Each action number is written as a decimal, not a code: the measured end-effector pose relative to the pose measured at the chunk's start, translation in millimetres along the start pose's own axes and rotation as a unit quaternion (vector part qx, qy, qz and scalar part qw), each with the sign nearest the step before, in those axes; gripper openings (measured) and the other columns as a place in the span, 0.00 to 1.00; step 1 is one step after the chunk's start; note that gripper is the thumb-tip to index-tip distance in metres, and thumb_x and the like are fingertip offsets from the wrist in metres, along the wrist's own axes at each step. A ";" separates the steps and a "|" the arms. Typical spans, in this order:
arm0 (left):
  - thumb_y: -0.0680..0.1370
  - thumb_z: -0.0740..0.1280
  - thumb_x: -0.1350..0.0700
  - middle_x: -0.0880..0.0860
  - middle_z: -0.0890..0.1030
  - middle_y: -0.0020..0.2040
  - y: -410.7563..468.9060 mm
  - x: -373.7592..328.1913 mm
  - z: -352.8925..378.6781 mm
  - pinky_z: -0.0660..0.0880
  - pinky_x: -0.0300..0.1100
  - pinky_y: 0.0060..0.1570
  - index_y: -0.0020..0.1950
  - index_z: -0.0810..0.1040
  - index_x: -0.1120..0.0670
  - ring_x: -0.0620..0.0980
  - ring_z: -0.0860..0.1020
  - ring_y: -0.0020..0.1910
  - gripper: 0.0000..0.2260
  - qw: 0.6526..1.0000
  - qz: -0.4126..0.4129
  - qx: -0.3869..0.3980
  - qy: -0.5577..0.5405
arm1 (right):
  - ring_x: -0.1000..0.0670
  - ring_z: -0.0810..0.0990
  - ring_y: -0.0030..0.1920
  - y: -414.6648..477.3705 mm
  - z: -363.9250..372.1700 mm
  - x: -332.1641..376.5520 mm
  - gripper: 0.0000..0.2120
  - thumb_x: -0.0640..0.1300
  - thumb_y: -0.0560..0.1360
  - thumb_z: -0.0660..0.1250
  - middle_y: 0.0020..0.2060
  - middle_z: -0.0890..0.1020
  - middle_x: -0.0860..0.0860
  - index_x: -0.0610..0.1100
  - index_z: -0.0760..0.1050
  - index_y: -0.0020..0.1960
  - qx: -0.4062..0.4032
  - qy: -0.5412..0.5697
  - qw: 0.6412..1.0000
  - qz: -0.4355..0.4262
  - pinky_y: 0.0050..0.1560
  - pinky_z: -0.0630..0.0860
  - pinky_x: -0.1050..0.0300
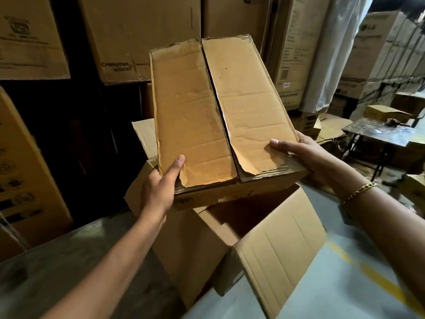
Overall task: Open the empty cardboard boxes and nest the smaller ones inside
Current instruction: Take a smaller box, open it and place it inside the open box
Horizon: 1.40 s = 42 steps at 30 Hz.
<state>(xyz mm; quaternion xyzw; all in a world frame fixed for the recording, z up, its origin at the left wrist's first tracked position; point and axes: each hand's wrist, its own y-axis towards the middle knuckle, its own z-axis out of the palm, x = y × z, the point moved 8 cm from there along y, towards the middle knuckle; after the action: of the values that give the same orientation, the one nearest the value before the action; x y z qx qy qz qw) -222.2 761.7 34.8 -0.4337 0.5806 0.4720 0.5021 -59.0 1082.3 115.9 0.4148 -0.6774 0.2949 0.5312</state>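
Holding the smaller box (220, 111) in both hands, the person is carrying it tilted, far end raised, above the larger box (282, 254). The larger box is sitting on the floor (57, 272) with its top flaps splayed outward and its dark interior showing. Whether the two boxes are touching cannot be told.

Head view: the smaller box's two long top flaps are lying closed and meeting along a centre seam, with their near ends torn and curling.

The left hand (158, 189) is gripping the near left corner, thumb pressing on the left flap, fingers curling underneath out of sight. The right hand (305, 155) is gripping the near right corner, thumb lying flat on the right flap, fingers wrapping beneath the side. A gold bracelet (360, 191) is hanging on the right wrist.

Stacked cartons (138, 31) are standing behind. A metal table (377, 132) is standing at the right, well apart.
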 end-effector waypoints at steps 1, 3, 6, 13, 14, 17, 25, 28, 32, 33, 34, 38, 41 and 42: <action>0.61 0.68 0.21 0.45 0.86 0.48 -2.2 0.6 13.3 0.79 0.56 0.58 0.51 0.82 0.44 0.51 0.83 0.50 0.32 1.000 -0.004 -0.011 0.005 | 0.46 0.86 0.51 12.3 -12.1 -7.2 0.38 0.57 0.67 0.79 0.59 0.83 0.46 0.51 0.68 0.72 0.011 -0.005 1.000 0.003 0.44 0.83 0.52; 0.64 0.67 0.24 0.46 0.85 0.48 -8.5 -0.2 35.3 0.79 0.55 0.58 0.48 0.81 0.44 0.51 0.83 0.50 0.27 0.999 -0.012 -0.032 0.020 | 0.46 0.86 0.52 33.8 -31.5 -17.9 0.41 0.60 0.64 0.80 0.59 0.83 0.46 0.51 0.68 0.71 0.030 -0.011 0.999 0.005 0.46 0.83 0.51; 0.65 0.66 0.24 0.48 0.84 0.46 -16.8 1.2 60.7 0.79 0.56 0.55 0.45 0.80 0.47 0.53 0.82 0.48 0.27 0.996 -0.021 -0.077 0.037 | 0.47 0.86 0.52 62.9 -49.8 -29.5 0.40 0.60 0.65 0.79 0.58 0.83 0.46 0.51 0.67 0.70 0.072 -0.024 0.997 0.001 0.47 0.84 0.52; 0.62 0.66 0.22 0.48 0.85 0.49 -21.8 24.2 92.3 0.78 0.56 0.59 0.52 0.82 0.48 0.51 0.82 0.50 0.34 0.990 -0.066 -0.120 0.043 | 0.51 0.86 0.39 117.5 -47.9 -58.3 0.37 0.57 0.65 0.77 0.54 0.82 0.41 0.45 0.68 0.69 0.155 -0.023 0.987 0.028 0.33 0.80 0.61; 0.62 0.66 0.23 0.47 0.85 0.50 -20.6 29.3 95.6 0.77 0.55 0.59 0.52 0.81 0.47 0.50 0.82 0.51 0.32 0.989 -0.072 -0.120 0.045 | 0.51 0.86 0.38 124.4 -45.1 -63.2 0.41 0.62 0.60 0.80 0.53 0.83 0.42 0.46 0.70 0.66 0.166 -0.024 0.985 0.030 0.32 0.80 0.61; 0.62 0.66 0.24 0.47 0.85 0.51 -13.8 47.2 104.3 0.76 0.54 0.61 0.52 0.80 0.45 0.50 0.82 0.52 0.31 0.987 -0.095 -0.119 0.042 | 0.51 0.86 0.39 149.0 -41.1 -81.3 0.51 0.70 0.41 0.82 0.50 0.84 0.45 0.51 0.72 0.59 0.174 -0.043 0.983 0.036 0.33 0.80 0.61; 0.56 0.64 0.17 0.46 0.85 0.51 4.1 90.2 114.2 0.76 0.54 0.61 0.56 0.82 0.46 0.51 0.82 0.53 0.42 0.979 -0.152 -0.121 0.068 | 0.42 0.85 0.53 194.5 -28.9 -140.4 0.50 0.68 0.49 0.82 0.55 0.84 0.44 0.48 0.71 0.64 0.211 -0.059 0.972 0.080 0.56 0.82 0.45; 0.58 0.67 0.21 0.45 0.84 0.55 -2.0 98.9 118.7 0.74 0.50 0.62 0.59 0.80 0.45 0.51 0.80 0.58 0.39 0.974 -0.190 -0.111 0.061 | 0.45 0.84 0.50 201.3 -18.7 -151.2 0.61 0.73 0.39 0.79 0.53 0.83 0.46 0.49 0.67 0.66 0.229 -0.080 0.966 0.084 0.41 0.81 0.57; 0.59 0.72 0.25 0.48 0.78 0.67 -10.0 111.7 133.5 0.69 0.51 0.68 0.73 0.71 0.49 0.51 0.76 0.66 0.48 0.965 -0.248 -0.084 0.023 | 0.45 0.82 0.51 208.2 -14.6 -169.8 0.62 0.71 0.47 0.80 0.54 0.81 0.46 0.47 0.64 0.74 0.242 -0.064 0.964 0.087 0.42 0.77 0.57; 0.55 0.73 0.24 0.49 0.78 0.68 -9.6 118.1 134.2 0.69 0.52 0.70 0.74 0.71 0.49 0.51 0.76 0.66 0.52 0.964 -0.253 -0.086 0.013 | 0.45 0.82 0.52 210.7 -16.0 -176.8 0.63 0.70 0.46 0.80 0.54 0.80 0.46 0.48 0.63 0.74 0.243 -0.059 0.964 0.092 0.43 0.77 0.57; 0.52 0.73 0.23 0.48 0.79 0.67 -8.1 120.6 135.2 0.69 0.52 0.70 0.73 0.71 0.49 0.51 0.77 0.65 0.55 0.964 -0.252 -0.088 0.010 | 0.44 0.82 0.53 211.5 -18.5 -183.2 0.63 0.70 0.45 0.81 0.55 0.80 0.46 0.49 0.64 0.73 0.243 -0.054 0.964 0.096 0.44 0.77 0.56; 0.70 0.74 0.36 0.41 0.73 0.59 -13.4 114.3 152.3 0.63 0.36 0.61 0.66 0.71 0.48 0.47 0.73 0.63 0.30 0.960 -0.266 -0.084 0.026 | 0.44 0.82 0.55 212.7 -28.4 -208.5 0.54 0.70 0.47 0.80 0.56 0.82 0.46 0.50 0.69 0.68 0.260 -0.049 0.959 0.104 0.56 0.80 0.47; 0.80 0.69 0.50 0.47 0.74 0.57 -26.5 113.3 171.6 0.65 0.33 0.47 0.72 0.70 0.55 0.48 0.73 0.61 0.22 0.948 -0.305 -0.085 0.045 | 0.46 0.81 0.55 216.3 -28.0 -226.9 0.48 0.64 0.57 0.81 0.56 0.81 0.47 0.47 0.69 0.70 0.284 -0.036 0.950 0.120 0.51 0.78 0.54; 0.79 0.69 0.50 0.49 0.77 0.58 -25.2 127.7 171.1 0.67 0.33 0.42 0.69 0.72 0.54 0.48 0.75 0.60 0.20 0.943 -0.314 -0.088 0.058 | 0.47 0.81 0.55 217.2 -26.9 -230.8 0.47 0.62 0.59 0.81 0.56 0.81 0.48 0.46 0.69 0.71 0.285 -0.036 0.949 0.128 0.48 0.77 0.56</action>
<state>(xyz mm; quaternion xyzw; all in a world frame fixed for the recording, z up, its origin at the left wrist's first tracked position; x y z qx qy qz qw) -183.2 921.7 -103.4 -0.6633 0.3991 0.3137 0.5499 -215.2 1267.0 -90.7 0.4690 -0.6313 0.5257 0.3243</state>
